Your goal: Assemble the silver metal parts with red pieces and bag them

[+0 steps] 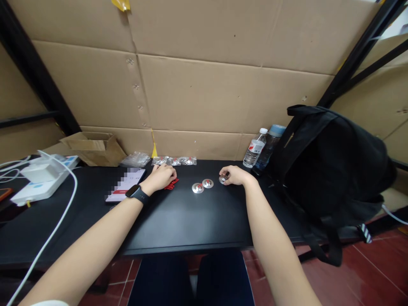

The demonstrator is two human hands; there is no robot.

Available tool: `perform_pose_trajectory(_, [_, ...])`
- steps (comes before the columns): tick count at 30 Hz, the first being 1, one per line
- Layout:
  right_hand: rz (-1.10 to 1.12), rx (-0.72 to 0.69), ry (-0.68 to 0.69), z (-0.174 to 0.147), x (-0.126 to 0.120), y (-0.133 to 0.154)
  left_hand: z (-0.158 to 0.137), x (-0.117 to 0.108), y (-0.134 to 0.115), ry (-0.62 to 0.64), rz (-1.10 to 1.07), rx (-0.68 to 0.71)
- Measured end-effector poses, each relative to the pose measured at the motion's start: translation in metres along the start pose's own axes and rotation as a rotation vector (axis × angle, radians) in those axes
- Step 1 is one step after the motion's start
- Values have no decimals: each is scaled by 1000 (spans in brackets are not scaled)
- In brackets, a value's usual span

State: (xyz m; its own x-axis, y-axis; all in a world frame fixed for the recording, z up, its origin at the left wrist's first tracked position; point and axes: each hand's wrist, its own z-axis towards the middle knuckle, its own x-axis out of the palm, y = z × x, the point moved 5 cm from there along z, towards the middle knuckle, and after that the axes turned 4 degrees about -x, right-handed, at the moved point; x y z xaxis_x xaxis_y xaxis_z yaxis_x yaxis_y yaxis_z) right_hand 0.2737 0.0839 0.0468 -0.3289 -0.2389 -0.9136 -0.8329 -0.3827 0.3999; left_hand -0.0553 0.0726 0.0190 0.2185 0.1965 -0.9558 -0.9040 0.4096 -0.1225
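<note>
Silvery metal catches the light as the right hand (pixel 236 175) works at the far part of the black tabletop (pixel 191 229), thumb in front and fingers behind, closed on the rim of a domed disc (pixel 223 180). And look left of those fingers: two more discs, one nearer (pixel 208 183) and one farther (pixel 197 188), lie flat in the gap between the hands, so close to each other that I can't call whether their edges touch. Being round, they offer no long axis; it's their line that counts, running crosswise from hand to hand, with the middle disc plainly nearer the right. Over on the other side, the left hand (pixel 159 176) is curled palm down on a red cord (pixel 171 184), a loose bunch slanting out from under the fingertips; pinched or merely covered, I cannot tell. Beyond that hand, three clear packets (pixel 174 161) sit in a row by the cardboard (pixel 197 93), and just beside its wrist lies the phone (pixel 127 182).
</note>
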Motion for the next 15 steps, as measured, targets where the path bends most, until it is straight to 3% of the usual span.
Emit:
perform_pose_trajectory(7, [-17,-20,-7,1,0,-2,-1,11,3,-12,3,-8])
perform_pose_trajectory(15, [-7,-18,0,3,3,-9,-2,-4,-3,61,-60,-58])
